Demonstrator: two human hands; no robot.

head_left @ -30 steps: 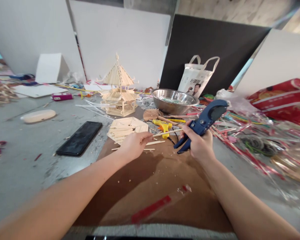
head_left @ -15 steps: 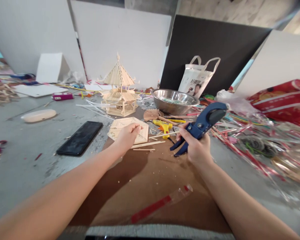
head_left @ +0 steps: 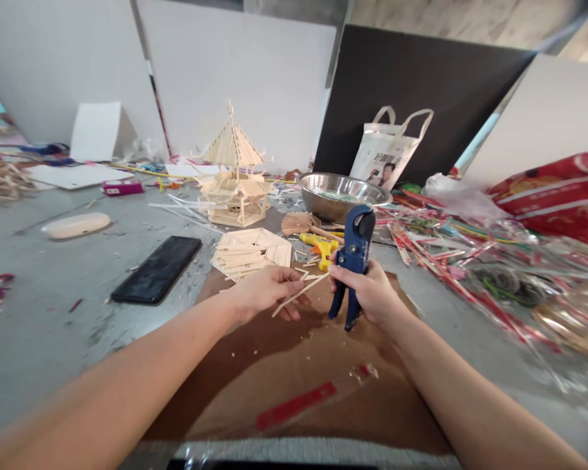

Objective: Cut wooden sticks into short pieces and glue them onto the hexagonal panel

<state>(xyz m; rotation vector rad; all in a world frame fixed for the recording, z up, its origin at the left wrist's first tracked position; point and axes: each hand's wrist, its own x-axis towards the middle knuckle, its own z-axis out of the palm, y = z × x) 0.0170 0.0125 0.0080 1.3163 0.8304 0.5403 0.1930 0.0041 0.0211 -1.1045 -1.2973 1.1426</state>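
Observation:
My right hand point(head_left: 372, 290) grips a blue pipe cutter point(head_left: 355, 251), its rounded head up and its handles pointing down. Between that hand's thumb and finger, the end of a thin wooden stick point(head_left: 301, 295) is also held. Around the stick's other half, my left hand point(head_left: 267, 292) has its thumb and fingers apart; whether they touch it I cannot tell. Just behind the left hand lies a hexagonal panel of wooden sticks point(head_left: 255, 251). A yellow glue gun point(head_left: 327, 251) lies beside the cutter, partly hidden by it.
Behind the panel stands a wooden-stick pavilion model point(head_left: 235, 189), near a metal bowl point(head_left: 343, 196). A black phone point(head_left: 157, 271) lies at left. Wrapped red and clear strips point(head_left: 475, 287) clutter the right. A red strip in clear wrap point(head_left: 296, 405) lies on the brown mat point(head_left: 225, 391).
My left hand has come off the hexagonal panel, moving right and nearer to the stick. My right hand has moved left and turned the cutter more upright, swinging the stick's free end towards me.

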